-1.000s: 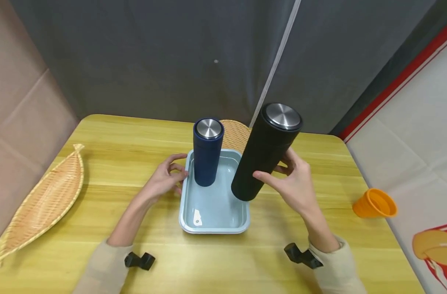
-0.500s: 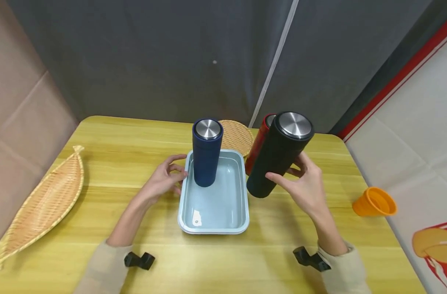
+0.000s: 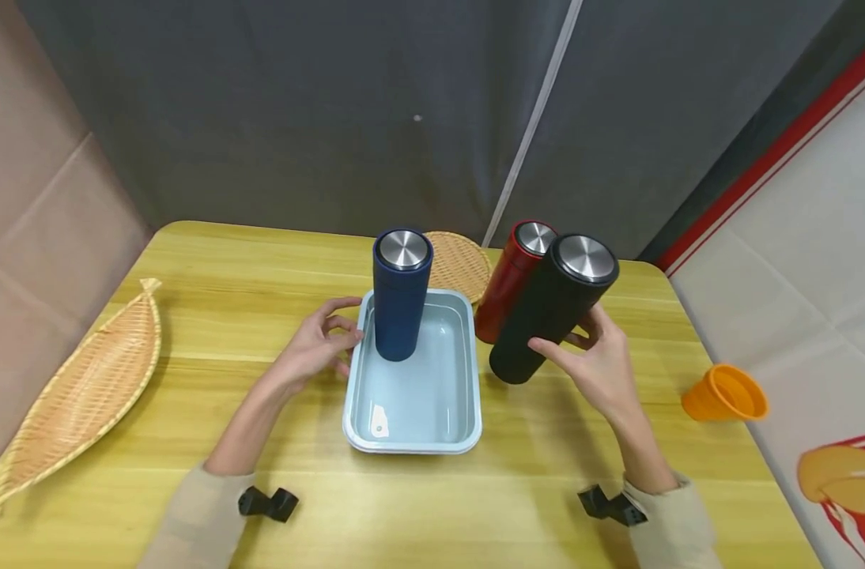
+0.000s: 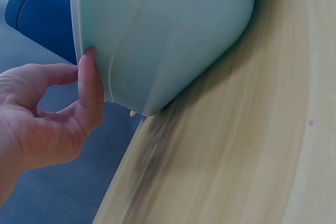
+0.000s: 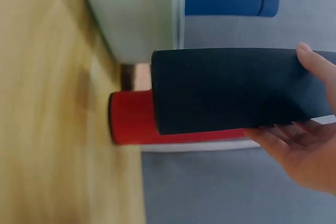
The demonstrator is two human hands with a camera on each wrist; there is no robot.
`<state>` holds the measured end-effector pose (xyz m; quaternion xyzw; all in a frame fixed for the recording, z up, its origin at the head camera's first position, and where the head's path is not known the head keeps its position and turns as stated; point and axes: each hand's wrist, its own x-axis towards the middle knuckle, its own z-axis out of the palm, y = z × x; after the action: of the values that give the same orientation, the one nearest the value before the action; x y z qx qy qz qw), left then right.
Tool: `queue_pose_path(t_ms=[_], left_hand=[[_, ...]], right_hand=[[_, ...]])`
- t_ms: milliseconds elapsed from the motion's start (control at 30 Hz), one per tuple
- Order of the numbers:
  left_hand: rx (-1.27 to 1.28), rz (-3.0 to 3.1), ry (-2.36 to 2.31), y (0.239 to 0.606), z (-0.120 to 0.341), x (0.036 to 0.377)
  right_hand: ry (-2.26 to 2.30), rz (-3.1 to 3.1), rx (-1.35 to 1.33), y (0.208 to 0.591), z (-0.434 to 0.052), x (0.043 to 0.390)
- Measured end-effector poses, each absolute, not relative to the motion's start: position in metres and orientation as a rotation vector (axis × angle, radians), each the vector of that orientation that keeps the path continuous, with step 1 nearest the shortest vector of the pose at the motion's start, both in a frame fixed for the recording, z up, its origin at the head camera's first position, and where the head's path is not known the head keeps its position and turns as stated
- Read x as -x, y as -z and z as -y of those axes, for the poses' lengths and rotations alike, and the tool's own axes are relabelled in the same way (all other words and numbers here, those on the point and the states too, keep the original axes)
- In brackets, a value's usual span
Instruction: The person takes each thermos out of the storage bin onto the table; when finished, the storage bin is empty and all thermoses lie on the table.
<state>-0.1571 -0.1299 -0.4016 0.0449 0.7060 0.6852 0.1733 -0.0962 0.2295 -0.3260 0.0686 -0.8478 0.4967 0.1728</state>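
My right hand (image 3: 599, 363) grips a large black thermos (image 3: 546, 316) with a steel-topped lid, thumb on one side and fingers round the other. In the right wrist view the base of this black thermos (image 5: 220, 90) is off the table. Just behind it stands a red thermos (image 3: 504, 292), partly hidden. A dark blue thermos (image 3: 402, 308) stands upright inside a light blue rectangular tray (image 3: 413, 446). My left hand (image 3: 319, 344) holds the left rim of that tray; in the left wrist view, fingertips (image 4: 89, 59) touch its outer wall near the rim.
Behind the tray lies a round woven mat (image 3: 461, 265), partly covered. A leaf-shaped woven basket (image 3: 91, 379) sits at the left of the wooden table (image 3: 432, 506). Orange cups (image 3: 724, 393) lie tilted near the right edge. A grey curtain (image 3: 297, 118) closes off the back.
My right hand has moved the black thermos rightward and lower, from over the tray's right rim to beyond it. The red thermos has come into view behind it. My left hand stays put.
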Motion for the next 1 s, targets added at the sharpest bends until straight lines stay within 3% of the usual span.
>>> queue_pose_path(t_ms=[367, 1000], left_hand=[[-0.124, -1.994, -1.941, 0.402, 0.130, 0.156], [-0.143, -1.998, -1.956, 0.403, 0.131, 0.158]], right_hand=[[-1.567, 2.329, -0.114, 0.355, -0.259, 0.109], [-1.570, 2.367, -0.035, 0.370, -0.286, 0.155]])
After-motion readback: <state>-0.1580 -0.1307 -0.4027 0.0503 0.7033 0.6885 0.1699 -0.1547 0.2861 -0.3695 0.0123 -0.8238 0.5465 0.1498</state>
